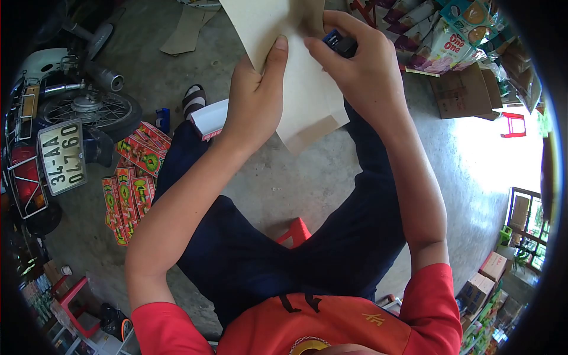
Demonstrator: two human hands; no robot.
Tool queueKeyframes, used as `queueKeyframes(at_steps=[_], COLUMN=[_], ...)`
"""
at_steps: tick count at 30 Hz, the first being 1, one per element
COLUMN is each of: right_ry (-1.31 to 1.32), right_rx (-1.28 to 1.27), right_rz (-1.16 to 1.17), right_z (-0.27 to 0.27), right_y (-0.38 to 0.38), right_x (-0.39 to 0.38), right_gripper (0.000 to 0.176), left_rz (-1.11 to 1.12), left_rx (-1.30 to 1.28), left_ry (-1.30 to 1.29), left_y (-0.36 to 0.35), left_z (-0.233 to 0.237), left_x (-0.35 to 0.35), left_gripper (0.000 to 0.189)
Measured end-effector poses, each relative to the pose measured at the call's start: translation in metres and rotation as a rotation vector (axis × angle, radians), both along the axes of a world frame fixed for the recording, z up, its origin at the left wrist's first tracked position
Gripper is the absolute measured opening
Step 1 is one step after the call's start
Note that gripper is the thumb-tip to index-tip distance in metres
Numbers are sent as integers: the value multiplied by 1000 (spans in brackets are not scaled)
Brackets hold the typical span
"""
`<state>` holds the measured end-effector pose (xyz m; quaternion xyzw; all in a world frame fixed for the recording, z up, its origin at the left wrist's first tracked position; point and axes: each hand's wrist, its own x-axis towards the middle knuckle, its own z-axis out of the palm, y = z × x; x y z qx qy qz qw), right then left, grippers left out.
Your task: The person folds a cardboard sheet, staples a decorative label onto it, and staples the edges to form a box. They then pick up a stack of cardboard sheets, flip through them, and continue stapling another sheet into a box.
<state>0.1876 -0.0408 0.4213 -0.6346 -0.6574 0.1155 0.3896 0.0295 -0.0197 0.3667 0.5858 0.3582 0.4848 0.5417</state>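
Note:
A tan sheet of thin cardboard [310, 97] is held up between my hands, with a folded flap along its lower edge. My left hand [260, 97] pinches its left edge, thumb on the near face. In my right hand [367, 68] lies a small blue-and-black tool [340, 42], its exact kind partly hidden by the fingers. The right thumb points toward the sheet, and those fingertips pass behind the sheet's right edge. Below my left wrist, a small white box [211, 118] with a red-printed side rests by my left leg.
Red printed cartons [133, 183] lie stacked on the floor at left, near a parked motorbike [77, 112]. A blue object [163, 120] sits close to my sandalled foot. Cardboard scraps [184, 32] lie ahead. At right stand an open brown carton [464, 94] and packaged goods [452, 41].

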Motion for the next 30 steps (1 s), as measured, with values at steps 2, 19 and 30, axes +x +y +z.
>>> queueKeyframes(at_steps=[2, 19, 30], right_ry=[-43, 331, 228], right_rx=[18, -307, -68], right_rz=[-11, 140, 20], right_z=[-1, -23, -21], right_y=[-1, 21, 19], right_x=[-1, 60, 28], right_gripper=[44, 31, 34], left_rz=[-3, -66, -198], left_rx=[1, -224, -460], left_ry=[-6, -254, -336], left_y=[1, 21, 16], left_z=[-4, 17, 17], left_x=[0, -17, -23], left_gripper=[44, 37, 44])
